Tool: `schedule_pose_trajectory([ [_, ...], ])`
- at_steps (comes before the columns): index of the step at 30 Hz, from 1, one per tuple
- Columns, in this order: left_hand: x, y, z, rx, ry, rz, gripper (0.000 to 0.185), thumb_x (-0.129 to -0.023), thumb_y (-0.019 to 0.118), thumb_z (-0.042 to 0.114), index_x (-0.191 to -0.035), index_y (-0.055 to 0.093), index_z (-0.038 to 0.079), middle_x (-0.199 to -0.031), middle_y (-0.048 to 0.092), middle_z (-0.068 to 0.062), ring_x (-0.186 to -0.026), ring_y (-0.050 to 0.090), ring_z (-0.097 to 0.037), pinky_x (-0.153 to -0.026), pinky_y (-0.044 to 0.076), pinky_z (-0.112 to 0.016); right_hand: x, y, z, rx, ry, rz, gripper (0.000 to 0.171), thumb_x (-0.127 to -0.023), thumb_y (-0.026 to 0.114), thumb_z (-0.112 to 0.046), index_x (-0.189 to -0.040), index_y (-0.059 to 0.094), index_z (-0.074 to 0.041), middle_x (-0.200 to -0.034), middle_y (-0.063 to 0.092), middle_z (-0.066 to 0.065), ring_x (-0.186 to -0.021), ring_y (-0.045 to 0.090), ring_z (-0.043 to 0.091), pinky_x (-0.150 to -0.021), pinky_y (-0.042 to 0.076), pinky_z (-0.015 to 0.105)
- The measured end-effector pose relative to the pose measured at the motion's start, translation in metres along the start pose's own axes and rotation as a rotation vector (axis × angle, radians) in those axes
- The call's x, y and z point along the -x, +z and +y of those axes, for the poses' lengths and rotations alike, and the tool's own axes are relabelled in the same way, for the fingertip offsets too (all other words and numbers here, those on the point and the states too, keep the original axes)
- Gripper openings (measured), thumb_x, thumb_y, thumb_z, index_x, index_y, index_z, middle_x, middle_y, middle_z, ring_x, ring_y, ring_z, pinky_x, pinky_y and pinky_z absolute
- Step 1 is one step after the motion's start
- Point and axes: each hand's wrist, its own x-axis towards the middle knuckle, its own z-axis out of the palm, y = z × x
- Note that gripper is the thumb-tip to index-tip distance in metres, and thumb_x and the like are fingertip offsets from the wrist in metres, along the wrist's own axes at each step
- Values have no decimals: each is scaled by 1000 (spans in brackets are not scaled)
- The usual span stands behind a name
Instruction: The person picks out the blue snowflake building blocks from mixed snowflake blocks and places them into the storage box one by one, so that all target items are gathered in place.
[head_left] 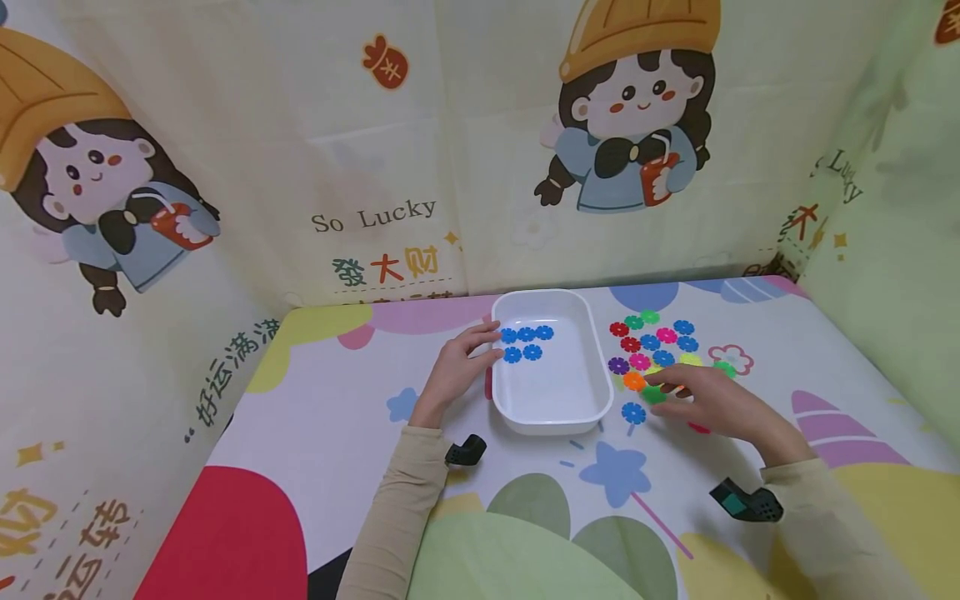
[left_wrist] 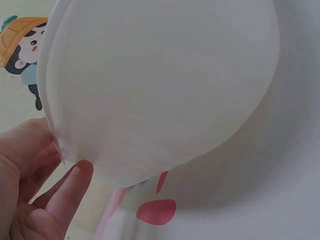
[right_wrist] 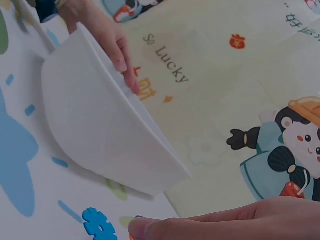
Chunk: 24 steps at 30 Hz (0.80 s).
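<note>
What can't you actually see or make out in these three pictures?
- Head view: any pieces under the right hand; the hand covers part of the pile of flower pieces.
- Left wrist view: the inside of the white tub; only its outer wall shows, filling the frame.
- Right wrist view: the pile; the frame edge cuts it off, one blue piece shows.
- Left hand: its palm side, hidden against the tub.

Soft, even, bright light fills the head view, with only faint shadows beside the white tray (head_left: 551, 417). Straight lines bend toward the edges, away from the tray. In the left wrist view the tray (left_wrist: 160, 90) looms close, washed-out and soft.
</note>
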Motion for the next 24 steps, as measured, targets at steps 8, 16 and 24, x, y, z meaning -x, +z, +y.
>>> schedule_pose_trajectory([
  [8,0,0,0,-1,-9,-5,40,-91,70,30,-126,67,12,-140,52,15,-140,35,-12,-106,42,-41,-3,11,-2,-15,11,-39,46,-83,78,-25,-120,66,-1,-113,66,12,-100,62,29,-79,58,40],
  [16,0,-1,1,-6,-3,-6,38,-91,70,29,-125,68,12,-140,53,14,-140,35,-12,-107,41,-40,-4,16,-2,-24,-4,-63,43,-82,79,-23,-120,67,-5,-113,66,8,-101,61,26,-80,57,40],
  [24,0,-1,1,-9,-8,-11,38,-92,69,27,-126,67,11,-140,52,14,-140,35,-12,-108,40,-42,-5,22,-1,3,-60,-70,38,-82,79,-22,-117,69,-9,-109,66,3,-96,60,20,-75,55,27],
])
